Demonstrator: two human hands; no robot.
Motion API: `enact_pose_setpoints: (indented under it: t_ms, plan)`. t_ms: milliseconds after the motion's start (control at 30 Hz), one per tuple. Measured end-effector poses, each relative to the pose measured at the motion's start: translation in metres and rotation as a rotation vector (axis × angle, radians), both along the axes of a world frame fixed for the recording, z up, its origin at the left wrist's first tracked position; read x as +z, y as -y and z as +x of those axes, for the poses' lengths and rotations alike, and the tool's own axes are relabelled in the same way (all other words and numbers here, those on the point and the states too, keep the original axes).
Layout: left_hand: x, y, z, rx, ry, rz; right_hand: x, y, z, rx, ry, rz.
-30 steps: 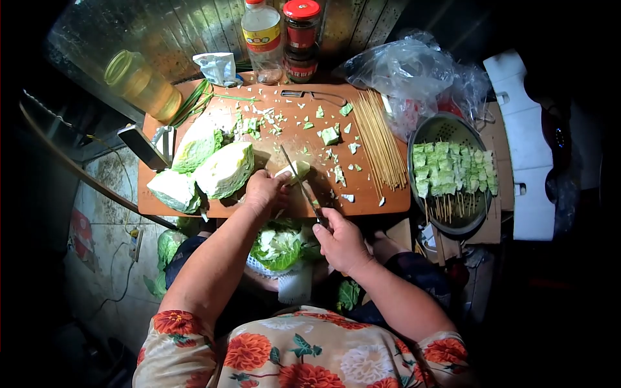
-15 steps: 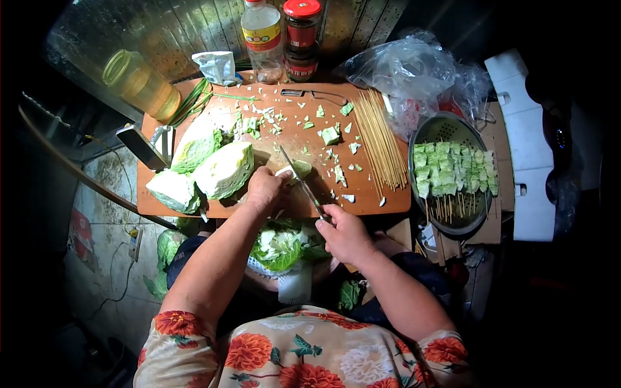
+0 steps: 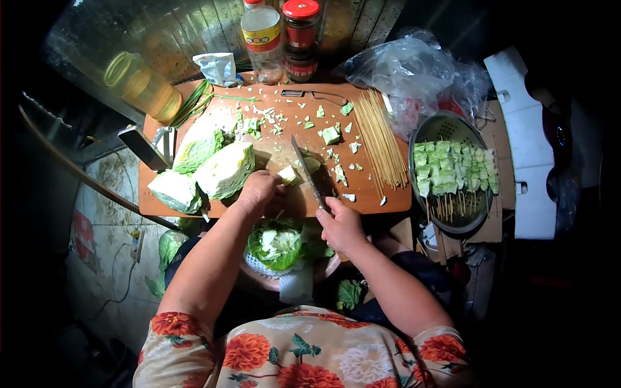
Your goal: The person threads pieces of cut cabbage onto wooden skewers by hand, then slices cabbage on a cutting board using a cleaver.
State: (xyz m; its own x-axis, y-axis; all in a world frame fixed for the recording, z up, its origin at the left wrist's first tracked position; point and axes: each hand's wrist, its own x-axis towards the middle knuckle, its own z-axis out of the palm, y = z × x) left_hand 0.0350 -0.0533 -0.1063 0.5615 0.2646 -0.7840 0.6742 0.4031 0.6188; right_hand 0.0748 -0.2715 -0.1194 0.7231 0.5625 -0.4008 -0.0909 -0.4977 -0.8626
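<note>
A knife (image 3: 303, 163) is gripped by its handle in my right hand (image 3: 343, 224), its blade pointing away from me over the cutting board (image 3: 259, 157). Left of the blade lies a pale cut piece of cabbage (image 3: 288, 175); another piece (image 3: 311, 165) sits just to its right, partly behind the blade. My left hand (image 3: 261, 192) rests at the board's near edge with curled fingers, close beside the first piece. What those fingers hold, if anything, is hidden. Large cabbage chunks (image 3: 224, 169) stand on the board to the left of this hand.
Bamboo skewers (image 3: 378, 142) lie along the board's right side. Beyond them, a colander (image 3: 475, 223) holds skewered cabbage (image 3: 453, 169). A phone (image 3: 142, 148), a jar of yellow liquid (image 3: 143, 89), a bottle (image 3: 262, 42) and a red-lidded jar (image 3: 301, 29) stand around. Below is a basin (image 3: 323, 270) with cabbage leaves.
My left hand has drawn back slightly to the left, away from the knife. The blade has shifted right and away from me, and more of the cut piece shows.
</note>
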Motion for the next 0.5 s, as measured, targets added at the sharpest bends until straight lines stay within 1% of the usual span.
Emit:
enact_pose_setpoints:
  t_ms: [67, 133, 200, 233, 333, 500]
  plan:
    - [-0.004, 0.001, -0.002, 0.001, 0.019, 0.01, 0.038, -0.003, 0.002, -0.039, -0.122, -0.07]
    - [-0.004, 0.0, -0.003, 0.002, 0.039, 0.021, 0.046, -0.001, -0.003, -0.039, -0.102, -0.105]
    - [-0.004, 0.001, -0.003, 0.034, 0.035, 0.013, 0.057, 0.002, -0.007, 0.069, -0.096, -0.066]
    - [-0.003, 0.002, -0.003, 0.035, 0.035, 0.013, 0.061, 0.002, -0.01, 0.094, -0.078, -0.121]
    - [-0.001, 0.004, -0.003, 0.066, 0.02, 0.01, 0.055, 0.003, -0.013, 0.122, -0.085, -0.141]
    - [-0.005, 0.001, -0.003, 0.018, 0.042, 0.029, 0.053, 0.002, -0.01, 0.127, -0.133, -0.141]
